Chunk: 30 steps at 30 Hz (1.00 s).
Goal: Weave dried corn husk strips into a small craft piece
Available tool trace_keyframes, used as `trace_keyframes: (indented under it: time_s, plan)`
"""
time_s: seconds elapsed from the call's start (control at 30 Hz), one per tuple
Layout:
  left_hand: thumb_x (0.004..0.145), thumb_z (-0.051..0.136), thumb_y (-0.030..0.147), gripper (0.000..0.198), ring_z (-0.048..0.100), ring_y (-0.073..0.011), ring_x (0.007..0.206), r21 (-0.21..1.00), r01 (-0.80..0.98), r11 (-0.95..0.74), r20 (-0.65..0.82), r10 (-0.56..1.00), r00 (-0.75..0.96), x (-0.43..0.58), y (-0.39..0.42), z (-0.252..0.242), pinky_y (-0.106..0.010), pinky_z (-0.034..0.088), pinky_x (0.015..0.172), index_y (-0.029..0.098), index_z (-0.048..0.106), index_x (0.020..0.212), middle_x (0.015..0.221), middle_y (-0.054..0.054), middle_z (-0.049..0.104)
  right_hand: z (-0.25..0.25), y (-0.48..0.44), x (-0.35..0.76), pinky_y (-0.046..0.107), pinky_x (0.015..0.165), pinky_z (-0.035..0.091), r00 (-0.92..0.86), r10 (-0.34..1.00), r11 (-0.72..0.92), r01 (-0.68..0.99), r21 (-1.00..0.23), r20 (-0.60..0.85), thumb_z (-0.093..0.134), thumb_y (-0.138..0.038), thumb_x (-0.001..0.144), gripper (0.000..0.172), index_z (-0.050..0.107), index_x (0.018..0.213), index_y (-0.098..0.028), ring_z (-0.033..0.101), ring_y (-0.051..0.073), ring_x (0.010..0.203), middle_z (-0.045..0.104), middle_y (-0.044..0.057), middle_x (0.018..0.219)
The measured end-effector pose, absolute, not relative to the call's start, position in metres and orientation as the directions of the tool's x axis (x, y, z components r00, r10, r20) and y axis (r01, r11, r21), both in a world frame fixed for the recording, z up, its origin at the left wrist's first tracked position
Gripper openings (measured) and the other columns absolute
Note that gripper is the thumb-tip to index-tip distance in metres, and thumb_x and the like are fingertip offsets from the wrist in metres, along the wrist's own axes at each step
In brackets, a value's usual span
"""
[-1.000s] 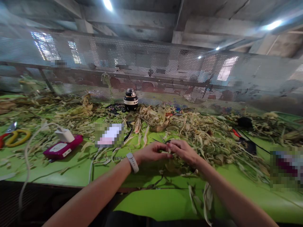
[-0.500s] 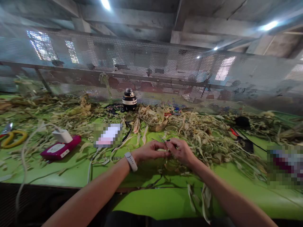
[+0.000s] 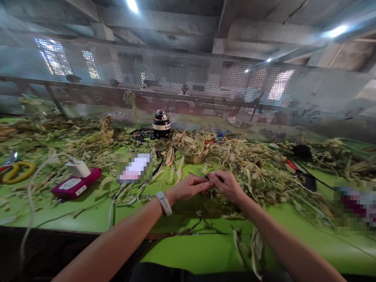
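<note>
My left hand (image 3: 188, 188), with a white watch band at its wrist, has thumb and fingers pinched together over the green table (image 3: 164, 243). Right against its fingertips is my right hand (image 3: 228, 187), also closed in a pinch. Whatever sits between the fingertips is small and mostly hidden; a thin dark pointed tip shows just beyond them. Dried plant stalks and husk-like leaves (image 3: 249, 156) are heaped behind and to the right of both hands. A few loose pale strips (image 3: 257, 250) hang near the front edge, below my right forearm.
Left of my hands lies a phone (image 3: 135, 168) with a cable. Further left are a magenta box (image 3: 76, 187) with a white plug (image 3: 78, 168), and yellow-handled scissors (image 3: 20, 172). A black and white bottle (image 3: 161, 127) stands behind, before a perforated metal screen (image 3: 188, 82).
Both hands stay together in nearly the same place. My left fingers have straightened and closed up slightly, and the right hand's fingers have shifted a little at the pinch.
</note>
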<state>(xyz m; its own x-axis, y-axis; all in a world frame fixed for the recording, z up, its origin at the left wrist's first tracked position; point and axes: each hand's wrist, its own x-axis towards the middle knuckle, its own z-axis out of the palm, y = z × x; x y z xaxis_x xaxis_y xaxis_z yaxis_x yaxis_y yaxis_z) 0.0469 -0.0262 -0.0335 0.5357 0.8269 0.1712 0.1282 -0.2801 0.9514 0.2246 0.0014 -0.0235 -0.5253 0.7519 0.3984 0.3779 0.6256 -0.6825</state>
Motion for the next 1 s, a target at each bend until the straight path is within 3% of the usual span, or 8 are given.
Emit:
trace_keyframes:
  time_s: [0.1,0.37,0.6,0.77,1.0]
  plan:
    - [0.078,0.056,0.048,0.038,0.055,-0.0125,0.062,0.986,0.026,-0.162,0.121,0.826,0.551,0.0475,-0.0264,-0.0343,-0.025,0.043,0.067,0.012,0.068,0.079,0.063,-0.003,0.063,-0.0236,0.0007,0.2243,0.022,0.047,0.025,-0.530,0.757,0.613,0.373,-0.696,0.382,0.042,-0.046,0.086,0.040,0.041,0.057,-0.018,0.031,0.009,0.053,0.032,-0.004,0.055]
    - [0.078,0.060,0.043,0.030,0.063,-0.0146,0.066,0.993,-0.099,0.065,0.016,0.754,0.656,0.0460,-0.0336,-0.0262,-0.027,0.045,0.072,0.015,0.062,0.089,0.068,-0.005,0.069,-0.0238,0.0003,0.2233,0.021,0.047,0.026,-0.499,0.777,0.591,0.371,-0.716,0.383,0.045,-0.047,0.085,0.041,0.042,0.056,-0.017,0.031,0.008,0.051,0.033,-0.005,0.053]
    - [0.075,0.064,0.039,0.026,0.061,-0.0126,0.057,0.993,-0.091,0.079,0.005,0.729,0.685,0.0479,-0.0321,-0.0292,-0.027,0.046,0.068,0.014,0.061,0.082,0.064,-0.002,0.066,-0.0242,-0.0044,0.2205,0.021,0.050,0.030,-0.533,0.764,0.590,0.347,-0.729,0.364,0.047,-0.047,0.085,0.041,0.052,0.059,-0.016,0.038,0.009,0.052,0.044,-0.004,0.054]
    - [0.072,0.067,0.039,0.027,0.060,-0.0132,0.052,0.992,-0.119,0.048,0.038,0.776,0.629,0.0511,-0.0335,-0.0261,-0.027,0.047,0.061,0.013,0.062,0.079,0.058,-0.001,0.064,-0.0233,-0.0031,0.2214,0.022,0.051,0.031,-0.529,0.771,0.564,0.306,-0.767,0.355,0.046,-0.051,0.084,0.043,0.051,0.059,-0.016,0.039,0.009,0.053,0.044,-0.003,0.055]
    - [0.070,0.068,0.042,0.030,0.061,-0.0132,0.060,0.991,-0.128,-0.048,0.102,0.885,0.454,0.0511,-0.0260,-0.0294,-0.027,0.047,0.066,0.013,0.060,0.069,0.061,-0.003,0.067,-0.0173,-0.0001,0.2231,0.021,0.045,0.031,-0.399,0.839,0.466,0.177,-0.867,0.370,0.056,-0.044,0.079,0.026,0.052,0.088,-0.019,0.042,0.009,0.048,0.049,-0.005,0.060]
